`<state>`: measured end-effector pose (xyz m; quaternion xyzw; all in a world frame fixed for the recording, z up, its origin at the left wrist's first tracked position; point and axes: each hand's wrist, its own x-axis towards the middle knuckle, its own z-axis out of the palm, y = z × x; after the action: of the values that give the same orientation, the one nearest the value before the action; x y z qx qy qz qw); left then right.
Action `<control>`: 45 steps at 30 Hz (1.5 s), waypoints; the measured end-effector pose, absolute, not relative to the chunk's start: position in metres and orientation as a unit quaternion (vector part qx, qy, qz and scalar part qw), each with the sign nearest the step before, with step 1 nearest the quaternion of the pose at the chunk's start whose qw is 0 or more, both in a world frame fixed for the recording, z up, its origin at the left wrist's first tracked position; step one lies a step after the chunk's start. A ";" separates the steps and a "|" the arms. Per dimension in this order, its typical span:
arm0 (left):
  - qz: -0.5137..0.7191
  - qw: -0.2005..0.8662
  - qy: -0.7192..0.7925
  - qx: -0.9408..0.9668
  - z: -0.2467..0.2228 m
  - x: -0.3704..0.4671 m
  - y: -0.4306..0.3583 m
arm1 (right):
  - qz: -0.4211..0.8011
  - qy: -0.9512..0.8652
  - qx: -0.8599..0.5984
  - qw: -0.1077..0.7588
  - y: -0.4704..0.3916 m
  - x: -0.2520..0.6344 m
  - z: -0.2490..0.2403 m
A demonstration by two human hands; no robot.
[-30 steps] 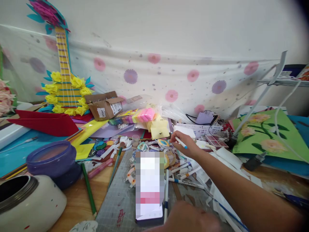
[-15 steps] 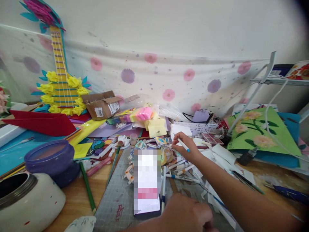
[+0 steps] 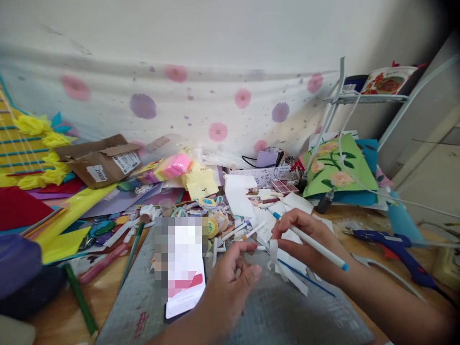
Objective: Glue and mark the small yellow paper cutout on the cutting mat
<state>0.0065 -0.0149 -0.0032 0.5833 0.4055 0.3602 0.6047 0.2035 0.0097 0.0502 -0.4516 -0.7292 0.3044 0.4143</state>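
My right hand (image 3: 305, 239) holds a white marker (image 3: 312, 242) with blue ends, slanting across the fingers. Between its thumb and fingertip it also pinches a strip of white paper (image 3: 273, 254), whose lower end hangs over the cutting mat. My left hand (image 3: 233, 282) is over the mat, its fingers curved and apart, with nothing seen between them. Just left of it lies a lit phone (image 3: 185, 297), partly pixelated. Behind both hands are white paper pieces (image 3: 240, 196) and heaped scraps, stickers and pens.
The grey cutting mat (image 3: 125, 292) lies on a wooden table. A blue glue gun (image 3: 391, 244) is at right, near a small black bottle (image 3: 325, 201). Further back are an open cardboard box (image 3: 98, 160) and a green flower picture (image 3: 345, 165). A green pencil (image 3: 81, 302) lies at left.
The view has swung right. My right hand has drawn back from the pile with the marker and now pinches a paper strip. My left hand has come further into view with fingers apart.
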 end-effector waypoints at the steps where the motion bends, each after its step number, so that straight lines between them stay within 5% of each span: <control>1: 0.335 0.623 0.399 0.583 -0.003 0.007 -0.016 | 0.303 -0.733 -0.449 0.411 0.004 0.205 0.046; 9: 0.061 0.686 0.316 0.653 0.015 0.010 -0.025 | 0.188 -0.789 -0.417 0.410 0.006 0.214 0.024; 17: 0.108 0.643 0.424 0.629 0.015 0.011 -0.022 | 0.093 -0.801 -0.491 0.330 0.038 0.236 -0.004; 24: 0.207 0.751 0.366 0.509 -0.002 0.010 -0.017 | 0.167 -0.757 -0.521 0.357 0.031 0.248 0.006; 28: 0.252 0.768 0.358 0.468 -0.002 0.013 -0.015 | 0.386 -0.662 -0.412 0.493 0.006 0.245 0.020; 31: 0.254 0.798 0.329 0.436 -0.002 0.013 -0.014 | 0.509 -0.624 -0.354 0.476 -0.014 0.242 0.020; 40: 0.137 0.630 0.460 0.611 0.007 0.014 -0.014 | 0.545 -0.585 -0.408 0.442 -0.033 0.225 0.022; 45: 0.092 0.564 0.477 0.668 0.008 0.014 -0.016 | 0.460 -0.663 -0.455 0.376 -0.037 0.218 0.033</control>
<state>0.0141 -0.0162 0.0077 0.6680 0.4772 0.0920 0.5636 0.2181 -0.0372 0.0332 -0.4554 -0.6630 0.4601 0.3759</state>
